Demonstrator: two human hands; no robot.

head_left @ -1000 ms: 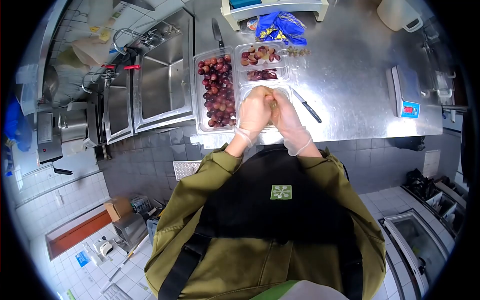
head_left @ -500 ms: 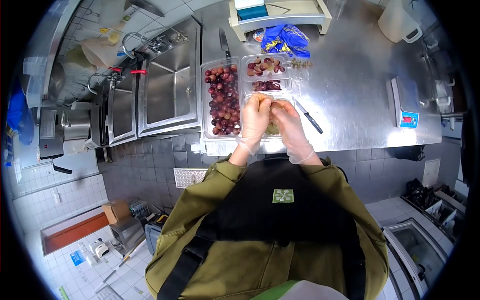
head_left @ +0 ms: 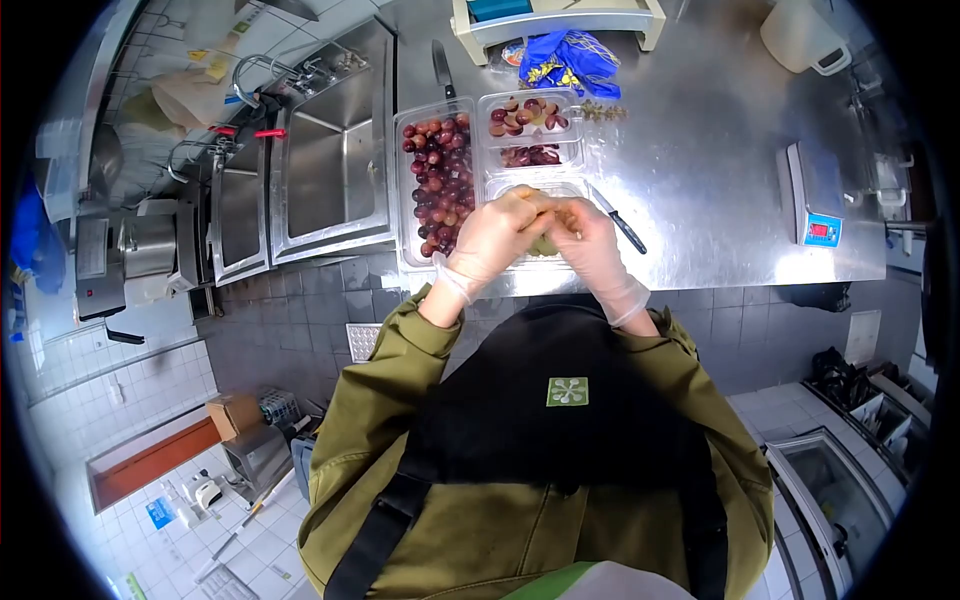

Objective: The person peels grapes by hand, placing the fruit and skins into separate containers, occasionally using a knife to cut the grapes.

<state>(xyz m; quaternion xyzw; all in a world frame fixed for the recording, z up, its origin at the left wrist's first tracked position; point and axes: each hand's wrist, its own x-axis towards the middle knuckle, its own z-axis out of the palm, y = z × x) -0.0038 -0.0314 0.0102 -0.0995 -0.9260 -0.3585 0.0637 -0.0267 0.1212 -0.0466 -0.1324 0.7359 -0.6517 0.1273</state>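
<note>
My left hand [head_left: 497,235] and my right hand [head_left: 590,243], both in clear gloves, meet fingertip to fingertip above a clear plastic container [head_left: 580,184]. Their fingers are pinched together, and whatever they hold is hidden. Pale green pieces [head_left: 541,246] show partly beneath the hands. To the left, whole red grapes [head_left: 442,185] fill a long clear tub [head_left: 405,240]. Beyond the hands, cut grapes [head_left: 527,117] and dark red skins [head_left: 530,156] lie in separate clear containers. A small black-handled knife [head_left: 620,220] rests just right of my right hand.
A large knife [head_left: 443,70] lies behind the grape tub. Further back are a blue bag [head_left: 570,62], grape stems [head_left: 604,112] and a beige stand [head_left: 560,28]. A digital scale [head_left: 815,195] and white jug [head_left: 800,38] stand right; sinks [head_left: 335,180] are left.
My left hand has turned and its wrist has swung left, over the edge of the grape tub. My right hand has shifted slightly right and down. The fingertips stay together; the view has shifted a little.
</note>
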